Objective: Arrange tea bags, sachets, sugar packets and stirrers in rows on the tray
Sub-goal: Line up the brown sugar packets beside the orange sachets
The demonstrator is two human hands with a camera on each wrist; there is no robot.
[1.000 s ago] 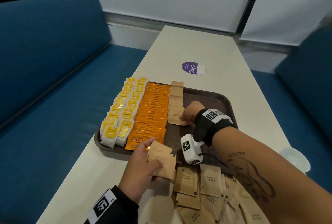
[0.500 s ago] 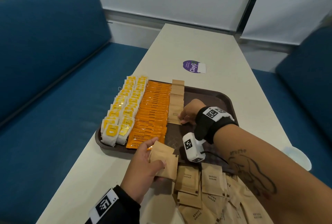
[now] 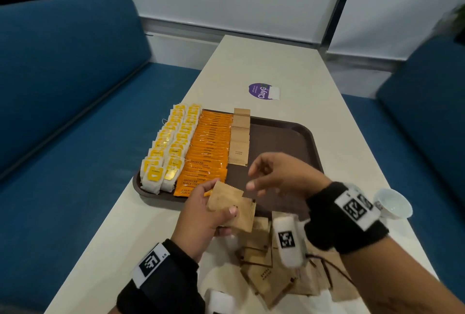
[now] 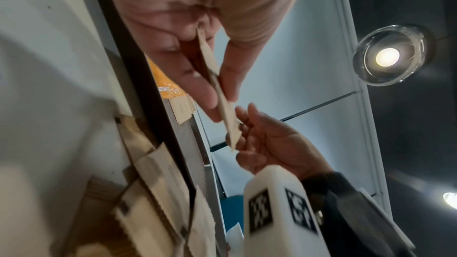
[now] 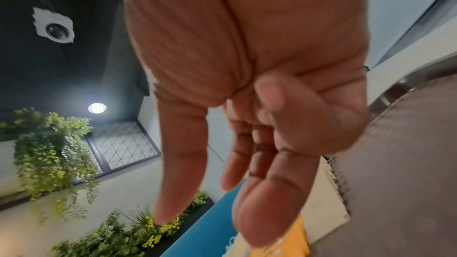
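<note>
A brown tray (image 3: 284,135) lies on the table with two rows of yellow-tagged tea bags (image 3: 171,147), a row of orange coffee sachets (image 3: 208,147) and a short row of brown sugar packets (image 3: 240,137). My left hand (image 3: 211,215) pinches a small stack of brown sugar packets (image 3: 234,209) at the tray's near edge; the stack (image 4: 220,93) shows edge-on in the left wrist view. My right hand (image 3: 274,175) hovers just above and right of that stack, empty, with loose fingers (image 5: 262,163). A heap of loose sugar packets (image 3: 276,271) lies under my right wrist.
A small white cup (image 3: 392,203) stands at the table's right edge. A purple sticker (image 3: 261,91) is on the table (image 3: 264,62) beyond the tray. Blue benches (image 3: 63,112) flank both sides. The tray's right half is bare.
My right hand left the laid sugar row and drew back toward the stack in my left hand. The left hand kept its hold on the stack.
</note>
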